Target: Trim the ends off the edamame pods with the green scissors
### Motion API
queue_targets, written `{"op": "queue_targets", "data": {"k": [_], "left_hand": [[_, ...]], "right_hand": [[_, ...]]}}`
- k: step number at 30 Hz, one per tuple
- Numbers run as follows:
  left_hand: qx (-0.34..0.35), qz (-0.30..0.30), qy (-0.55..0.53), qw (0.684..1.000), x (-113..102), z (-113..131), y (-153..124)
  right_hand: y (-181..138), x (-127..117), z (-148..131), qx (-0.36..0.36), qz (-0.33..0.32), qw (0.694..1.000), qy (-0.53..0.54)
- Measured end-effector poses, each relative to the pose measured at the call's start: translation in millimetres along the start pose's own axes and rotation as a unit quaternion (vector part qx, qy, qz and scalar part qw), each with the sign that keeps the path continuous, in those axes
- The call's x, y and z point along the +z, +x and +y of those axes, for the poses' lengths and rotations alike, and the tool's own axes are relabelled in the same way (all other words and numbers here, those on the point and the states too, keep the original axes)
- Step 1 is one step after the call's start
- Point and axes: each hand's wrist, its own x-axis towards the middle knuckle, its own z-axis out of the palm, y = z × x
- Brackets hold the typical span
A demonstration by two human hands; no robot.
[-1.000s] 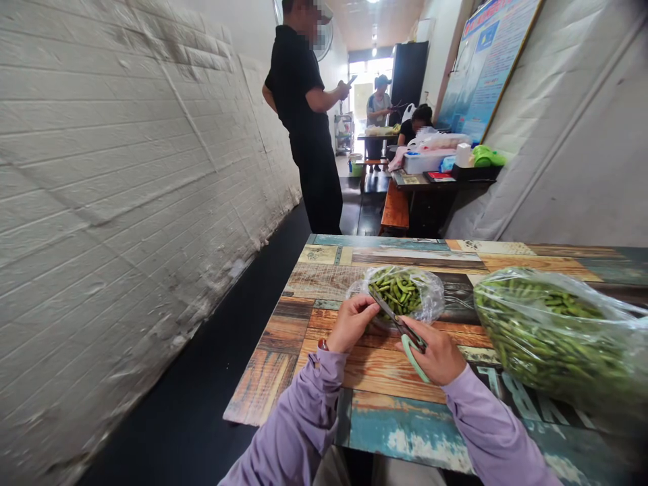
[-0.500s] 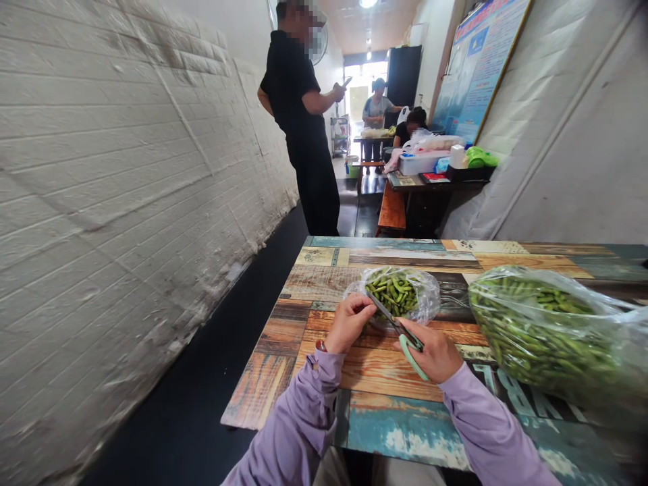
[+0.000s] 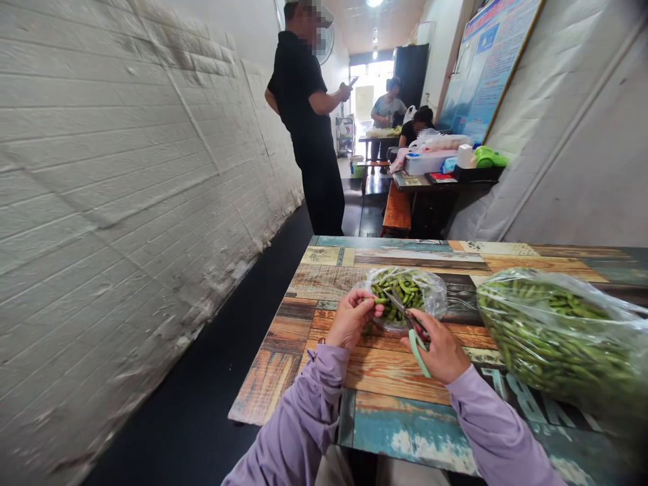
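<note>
The left hand (image 3: 349, 318) is closed to a pinch, thumb against fingers, and grips one green pod (image 3: 379, 300) at the near left edge of the smaller plastic bag (image 3: 436, 295). The right hand (image 3: 439, 347) is curled around the pale green handles of the scissors (image 3: 403, 310), with the blades directed far and left over the bag, their tips just beside the left fingertips; the blades appear slightly parted, though the exact gap cannot be told. The principal hazard is a cut to the left fingers: it would result from closing the blades while the pinch sits too near the pod's end, or from a slip of the pod. A second fault is snagging or slitting the thin bag film, caused by lowering the tips too far. Loose green pods (image 3: 408, 287) fill the smaller bag, which rests on the patterned table (image 3: 389, 374); a tug on its rim could spill them. To the right stands a larger clear bag (image 3: 561, 337), also packed with pods; a knock from the right forearm could shift it. On the far side, a person in black (image 3: 311, 115) stands beyond the table's left part, near a wooden bench (image 3: 397, 209).
</note>
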Motion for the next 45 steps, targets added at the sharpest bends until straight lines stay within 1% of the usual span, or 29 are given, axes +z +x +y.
{"op": "queue_targets", "data": {"k": [3, 6, 13, 27, 34, 45], "left_hand": [[0.002, -0.011, 0.000, 1.000, 0.2, -0.5, 0.1], [-0.001, -0.017, 0.009, 1.000, 0.2, -1.5, 0.4], [-0.001, -0.024, 0.020, 1.000, -0.2, -3.1, 0.9], [0.000, -0.021, 0.028, 0.999, 1.1, -1.1, 1.2], [0.002, -0.018, 0.019, 1.000, 0.7, -1.6, 0.9], [0.007, -0.022, 0.023, 0.999, 0.8, 0.4, 1.0]], "right_hand": [[0.3, -0.8, -2.4, -0.010, -0.025, 1.000, 0.008], [0.1, -0.7, -3.1, -0.012, -0.036, 0.999, 0.015], [-0.6, 0.2, -1.7, -0.014, -0.022, 0.999, 0.020], [0.7, -2.2, -3.0, -0.022, -0.027, 0.999, 0.025], [0.9, -4.4, -4.9, -0.020, -0.043, 0.998, 0.031], [1.7, -4.4, -6.4, -0.018, -0.035, 0.998, 0.039]]}}
